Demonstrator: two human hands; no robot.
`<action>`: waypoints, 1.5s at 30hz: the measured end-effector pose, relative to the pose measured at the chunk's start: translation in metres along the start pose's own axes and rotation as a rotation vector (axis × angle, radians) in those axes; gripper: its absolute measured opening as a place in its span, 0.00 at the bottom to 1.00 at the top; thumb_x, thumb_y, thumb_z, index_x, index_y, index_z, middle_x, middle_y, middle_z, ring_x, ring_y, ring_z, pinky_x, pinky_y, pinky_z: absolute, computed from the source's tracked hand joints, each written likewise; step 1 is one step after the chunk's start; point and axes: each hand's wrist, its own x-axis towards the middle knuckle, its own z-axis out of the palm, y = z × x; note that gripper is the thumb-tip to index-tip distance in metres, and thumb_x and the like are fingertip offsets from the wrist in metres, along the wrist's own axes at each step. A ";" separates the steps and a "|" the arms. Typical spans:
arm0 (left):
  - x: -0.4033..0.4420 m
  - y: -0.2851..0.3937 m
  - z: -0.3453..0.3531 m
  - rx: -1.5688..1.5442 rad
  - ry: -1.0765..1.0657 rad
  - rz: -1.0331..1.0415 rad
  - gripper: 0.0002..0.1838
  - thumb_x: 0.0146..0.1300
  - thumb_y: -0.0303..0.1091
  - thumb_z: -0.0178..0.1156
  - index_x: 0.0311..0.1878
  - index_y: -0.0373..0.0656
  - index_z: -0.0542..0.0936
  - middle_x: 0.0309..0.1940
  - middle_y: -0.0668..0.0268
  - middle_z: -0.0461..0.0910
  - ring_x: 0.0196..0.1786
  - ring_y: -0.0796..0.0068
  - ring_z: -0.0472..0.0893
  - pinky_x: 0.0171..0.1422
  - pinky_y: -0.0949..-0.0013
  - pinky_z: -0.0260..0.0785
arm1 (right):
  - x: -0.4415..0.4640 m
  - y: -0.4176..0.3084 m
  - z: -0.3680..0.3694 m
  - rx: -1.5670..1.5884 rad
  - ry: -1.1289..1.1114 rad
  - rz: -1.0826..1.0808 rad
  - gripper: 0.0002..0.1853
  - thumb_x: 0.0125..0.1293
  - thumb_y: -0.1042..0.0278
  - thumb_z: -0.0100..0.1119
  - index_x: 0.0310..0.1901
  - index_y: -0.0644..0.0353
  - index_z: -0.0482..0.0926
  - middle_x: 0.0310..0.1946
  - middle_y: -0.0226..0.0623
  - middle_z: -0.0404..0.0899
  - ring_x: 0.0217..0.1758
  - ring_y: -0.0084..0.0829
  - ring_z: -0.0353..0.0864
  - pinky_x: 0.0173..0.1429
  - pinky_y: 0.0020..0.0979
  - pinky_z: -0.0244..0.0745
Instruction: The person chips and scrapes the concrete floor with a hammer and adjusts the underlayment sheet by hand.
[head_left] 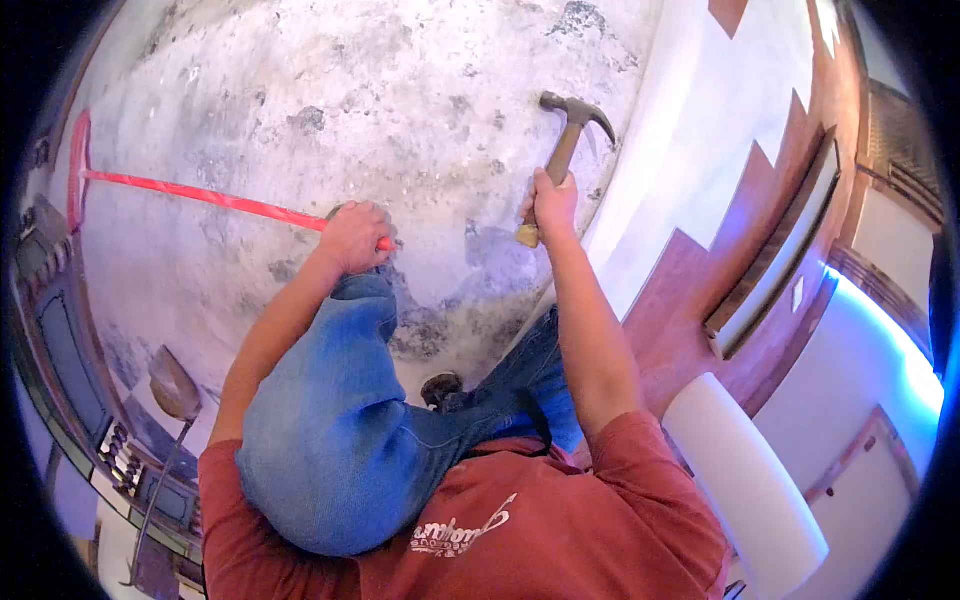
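My right hand (552,203) is closed round the wooden handle of a claw hammer (568,140). The hammer's dark metal head is raised in front of me, the claw curving to the right. My left hand (355,238) wraps round the near end of a long red pole (215,201), resting at my bent knee. At its far end the pole meets a red crosspiece (79,170), like a broom or squeegee head; its exact kind is unclear. Below both hands lies a stained, patchy concrete floor (400,110).
White underlayment (665,165) borders the concrete on the right, with reddish wood-look planks (690,275) laid in steps over it. Loose boards (775,250) lie stacked there. A white roll (745,485) is beside my right arm. A long-handled scoop (173,386) stands at left near dark furniture (70,350).
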 end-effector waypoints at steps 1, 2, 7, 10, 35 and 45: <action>0.000 -0.001 0.002 -0.027 0.038 0.009 0.11 0.61 0.51 0.69 0.40 0.57 0.87 0.42 0.70 0.83 0.56 0.65 0.80 0.62 0.54 0.70 | -0.001 -0.005 0.001 -0.005 -0.005 -0.005 0.14 0.78 0.67 0.61 0.51 0.62 0.65 0.25 0.36 0.73 0.15 0.29 0.75 0.18 0.37 0.75; -0.001 -0.001 0.003 -0.055 0.075 0.016 0.11 0.61 0.51 0.69 0.39 0.57 0.87 0.41 0.70 0.83 0.56 0.65 0.80 0.62 0.55 0.70 | -0.006 -0.011 0.003 0.017 0.074 -0.046 0.12 0.78 0.67 0.61 0.47 0.61 0.66 0.25 0.35 0.73 0.16 0.29 0.75 0.18 0.37 0.75; -0.001 -0.001 -0.001 -0.049 0.048 0.011 0.12 0.60 0.52 0.69 0.38 0.56 0.87 0.41 0.70 0.83 0.56 0.65 0.80 0.60 0.55 0.71 | -0.010 0.002 0.014 0.101 0.273 -0.097 0.12 0.78 0.65 0.62 0.45 0.59 0.68 0.25 0.33 0.74 0.16 0.28 0.74 0.19 0.37 0.76; -0.001 -0.001 0.006 -0.054 0.064 0.012 0.12 0.60 0.52 0.69 0.37 0.55 0.87 0.42 0.70 0.83 0.55 0.64 0.81 0.59 0.55 0.71 | 0.004 -0.006 -0.010 -0.143 0.002 -0.039 0.13 0.79 0.64 0.62 0.48 0.59 0.66 0.26 0.33 0.74 0.17 0.27 0.74 0.20 0.36 0.75; -0.003 -0.005 0.005 -0.024 0.077 0.036 0.11 0.60 0.51 0.68 0.33 0.56 0.87 0.40 0.70 0.83 0.54 0.65 0.80 0.60 0.55 0.72 | -0.039 0.039 0.008 -0.038 -0.203 0.175 0.18 0.80 0.53 0.64 0.43 0.59 0.71 0.23 0.34 0.74 0.17 0.30 0.77 0.21 0.37 0.77; -0.005 -0.005 0.005 -0.116 0.133 0.043 0.12 0.62 0.53 0.68 0.39 0.57 0.89 0.43 0.71 0.84 0.57 0.66 0.80 0.62 0.56 0.71 | -0.156 0.095 -0.016 0.129 -0.243 0.537 0.15 0.80 0.53 0.64 0.49 0.52 0.69 0.27 0.30 0.75 0.20 0.28 0.75 0.26 0.34 0.78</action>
